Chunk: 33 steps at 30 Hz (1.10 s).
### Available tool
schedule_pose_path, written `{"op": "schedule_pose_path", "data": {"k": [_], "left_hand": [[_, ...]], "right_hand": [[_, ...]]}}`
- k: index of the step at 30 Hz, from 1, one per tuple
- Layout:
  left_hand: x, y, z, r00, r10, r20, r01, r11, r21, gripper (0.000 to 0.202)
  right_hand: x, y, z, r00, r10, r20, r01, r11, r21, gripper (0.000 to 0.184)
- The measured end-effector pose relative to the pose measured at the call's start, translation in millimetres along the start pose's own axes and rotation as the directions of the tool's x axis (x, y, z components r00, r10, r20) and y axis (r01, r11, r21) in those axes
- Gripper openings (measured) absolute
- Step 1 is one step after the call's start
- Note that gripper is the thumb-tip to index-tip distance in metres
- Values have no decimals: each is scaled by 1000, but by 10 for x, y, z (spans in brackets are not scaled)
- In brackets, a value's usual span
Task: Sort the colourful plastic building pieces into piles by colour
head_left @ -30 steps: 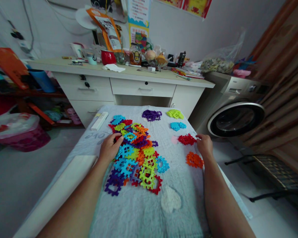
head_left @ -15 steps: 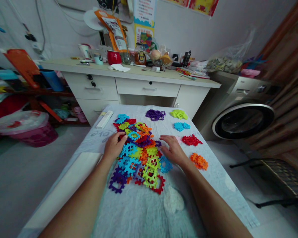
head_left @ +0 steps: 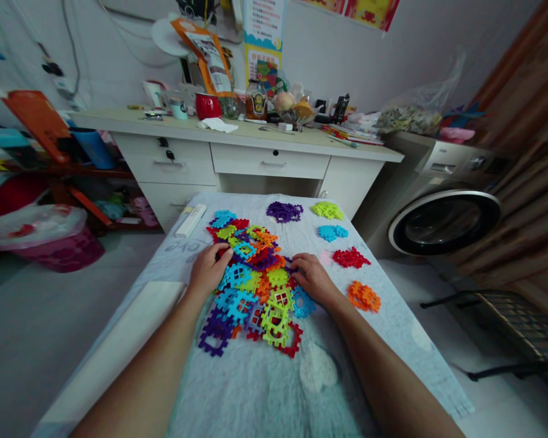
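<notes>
A mixed heap of flat plastic interlocking blocks (head_left: 251, 280) with notched edges lies on the cloth-covered table, in blue, lime, orange, red and purple. My left hand (head_left: 209, 267) rests at the heap's left edge, thumb and fingers curled together; a dark reddish bit shows between them, too small to name. At the right edge, the fingertips of my right hand (head_left: 314, 278) close on a purple block (head_left: 289, 264), partly hidden by the fingers. Single-colour piles lie beyond: purple (head_left: 285, 212), lime (head_left: 327, 210), blue (head_left: 332, 232), red (head_left: 351, 257) and orange (head_left: 364, 296).
A white box-like strip (head_left: 190, 220) lies at the table's far left. Behind stands a white desk (head_left: 269, 155) crowded with jars and papers. A washing machine (head_left: 442, 207) is to the right, a pink bin (head_left: 59, 243) to the left.
My right hand has moved slightly left and down, its fingers drawing in onto the purple block. My left hand keeps its place at the heap.
</notes>
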<state>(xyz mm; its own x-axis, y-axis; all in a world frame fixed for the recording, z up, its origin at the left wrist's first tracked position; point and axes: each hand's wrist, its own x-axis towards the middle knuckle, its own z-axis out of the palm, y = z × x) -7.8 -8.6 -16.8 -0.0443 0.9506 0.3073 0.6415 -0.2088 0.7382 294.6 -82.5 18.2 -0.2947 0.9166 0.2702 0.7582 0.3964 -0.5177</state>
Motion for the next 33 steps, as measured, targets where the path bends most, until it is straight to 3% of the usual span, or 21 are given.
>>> {"op": "schedule_pose_path", "data": {"k": [5, 11, 15, 24, 33], "left_hand": [[-7, 45, -12, 1000, -5, -3, 5, 1000, -3, 43], [-5, 58, -12, 1000, -11, 1, 11, 1000, 4, 43], [-4, 31, 0, 1000, -7, -5, 7, 1000, 9, 44], [-3, 51, -11, 1000, -7, -13, 7, 1000, -5, 42], [6, 26, 6, 1000, -7, -25, 7, 1000, 1, 41]], "right_hand": [[-3, 17, -175, 999, 50, 14, -51, 994, 92, 13], [177, 168, -388, 951, 306, 30, -299, 896, 330, 18], [516, 281, -293, 914, 397, -79, -334, 849, 409, 20], [1372, 562, 61, 782, 529, -330, -467, 847, 252, 14], [1756, 760, 180, 673, 595, -440, -554, 799, 234, 20]]}}
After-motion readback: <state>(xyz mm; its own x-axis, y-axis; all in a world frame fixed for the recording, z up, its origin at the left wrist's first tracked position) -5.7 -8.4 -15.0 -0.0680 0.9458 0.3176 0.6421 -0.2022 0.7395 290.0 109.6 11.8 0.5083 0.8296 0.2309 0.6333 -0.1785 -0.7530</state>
